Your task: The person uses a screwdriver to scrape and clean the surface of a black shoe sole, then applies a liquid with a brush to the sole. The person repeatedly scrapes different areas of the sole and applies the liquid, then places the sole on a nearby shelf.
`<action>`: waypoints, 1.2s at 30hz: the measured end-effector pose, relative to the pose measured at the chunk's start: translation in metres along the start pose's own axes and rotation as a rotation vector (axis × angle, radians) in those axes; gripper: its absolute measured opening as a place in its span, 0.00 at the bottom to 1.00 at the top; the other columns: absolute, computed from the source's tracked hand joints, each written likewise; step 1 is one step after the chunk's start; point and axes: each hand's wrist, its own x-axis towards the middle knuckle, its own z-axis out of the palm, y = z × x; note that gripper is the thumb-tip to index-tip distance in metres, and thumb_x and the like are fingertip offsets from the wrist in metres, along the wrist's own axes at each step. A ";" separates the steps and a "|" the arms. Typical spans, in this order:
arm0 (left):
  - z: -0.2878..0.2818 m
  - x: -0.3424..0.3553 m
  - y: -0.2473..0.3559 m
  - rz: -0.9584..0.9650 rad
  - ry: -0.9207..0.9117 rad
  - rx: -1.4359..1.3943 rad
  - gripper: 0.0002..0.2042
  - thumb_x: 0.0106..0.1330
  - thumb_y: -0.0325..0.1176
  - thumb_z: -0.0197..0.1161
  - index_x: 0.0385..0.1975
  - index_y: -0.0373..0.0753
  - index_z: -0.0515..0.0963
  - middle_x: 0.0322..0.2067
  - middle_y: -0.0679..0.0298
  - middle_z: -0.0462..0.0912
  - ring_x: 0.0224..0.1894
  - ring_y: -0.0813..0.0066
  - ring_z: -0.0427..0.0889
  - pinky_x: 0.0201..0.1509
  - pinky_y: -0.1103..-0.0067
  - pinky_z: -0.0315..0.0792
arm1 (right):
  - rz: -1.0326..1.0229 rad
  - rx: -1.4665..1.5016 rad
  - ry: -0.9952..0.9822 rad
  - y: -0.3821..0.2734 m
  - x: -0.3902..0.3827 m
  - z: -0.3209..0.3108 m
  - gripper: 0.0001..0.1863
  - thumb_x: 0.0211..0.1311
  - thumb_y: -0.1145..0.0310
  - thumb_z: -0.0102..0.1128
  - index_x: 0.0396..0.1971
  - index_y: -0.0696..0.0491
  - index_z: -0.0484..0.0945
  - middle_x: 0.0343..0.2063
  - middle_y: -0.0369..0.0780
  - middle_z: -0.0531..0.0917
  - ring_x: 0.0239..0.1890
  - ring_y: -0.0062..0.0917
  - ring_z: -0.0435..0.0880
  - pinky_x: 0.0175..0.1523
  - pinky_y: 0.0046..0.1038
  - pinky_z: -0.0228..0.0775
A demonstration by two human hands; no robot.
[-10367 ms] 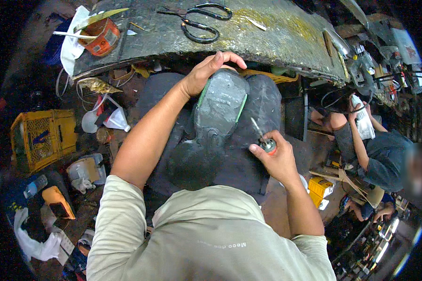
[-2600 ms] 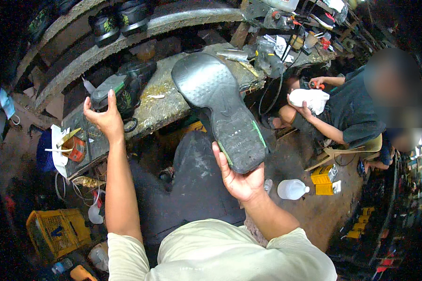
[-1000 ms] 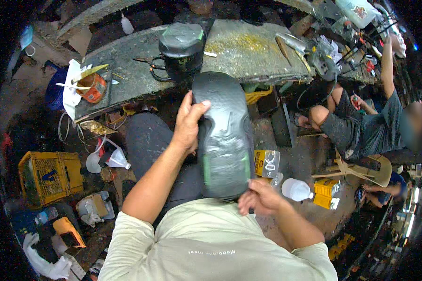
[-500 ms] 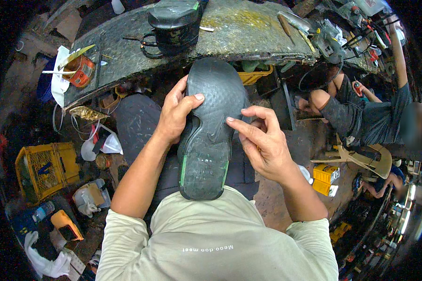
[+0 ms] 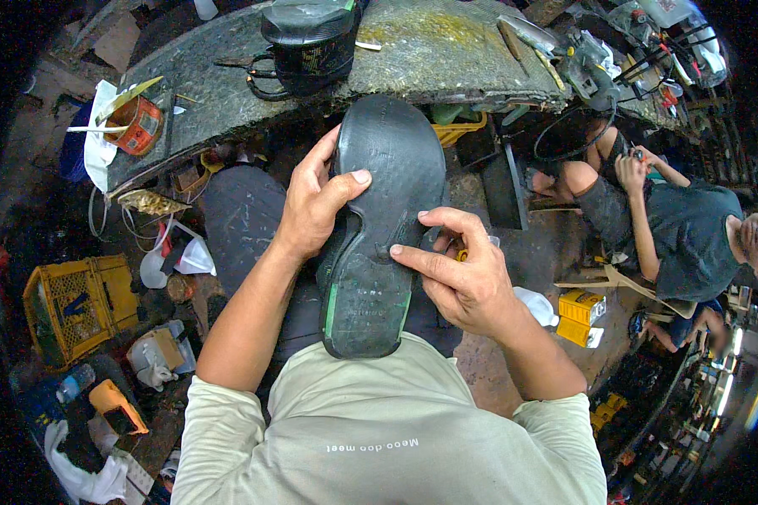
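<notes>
My left hand grips the upper left side of a black shoe sole, thumb on its face and fingers round the edge. The sole lies upright over my lap, green strips along its lower part. My right hand has its fingers apart, two fingertips touching the sole's right middle; its thumb is largely hidden. A black shoe rests sole up on the bench above, beside black-handled scissors.
The worn bench carries tools. An orange can is at its left end. A yellow crate stands lower left, yellow boxes on the floor at right. A co-worker sits to my right.
The sole, earlier held in my right hand, is now gripped by my left. My right fingers have moved up from its lower edge to its middle. The co-worker's raised arm has come down.
</notes>
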 end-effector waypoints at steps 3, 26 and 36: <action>0.001 -0.001 0.001 0.009 -0.003 -0.010 0.37 0.60 0.35 0.66 0.70 0.26 0.64 0.58 0.53 0.78 0.60 0.68 0.77 0.67 0.71 0.69 | 0.056 0.026 0.091 0.002 0.002 0.000 0.25 0.52 0.83 0.63 0.50 0.44 0.87 0.57 0.43 0.75 0.39 0.28 0.79 0.45 0.29 0.76; 0.014 0.006 -0.004 -0.022 0.145 0.128 0.27 0.62 0.30 0.69 0.61 0.28 0.74 0.46 0.60 0.85 0.45 0.74 0.82 0.55 0.75 0.76 | 0.736 0.713 0.274 0.034 0.005 0.021 0.11 0.64 0.75 0.64 0.46 0.52 0.79 0.36 0.35 0.79 0.28 0.15 0.75 0.31 0.20 0.70; 0.031 0.013 -0.008 -0.016 0.156 0.345 0.26 0.62 0.35 0.71 0.58 0.31 0.76 0.45 0.59 0.87 0.46 0.74 0.84 0.55 0.75 0.76 | 0.929 1.323 0.178 0.055 -0.001 0.035 0.16 0.61 0.64 0.71 0.32 0.44 0.67 0.23 0.28 0.72 0.19 0.14 0.69 0.21 0.20 0.59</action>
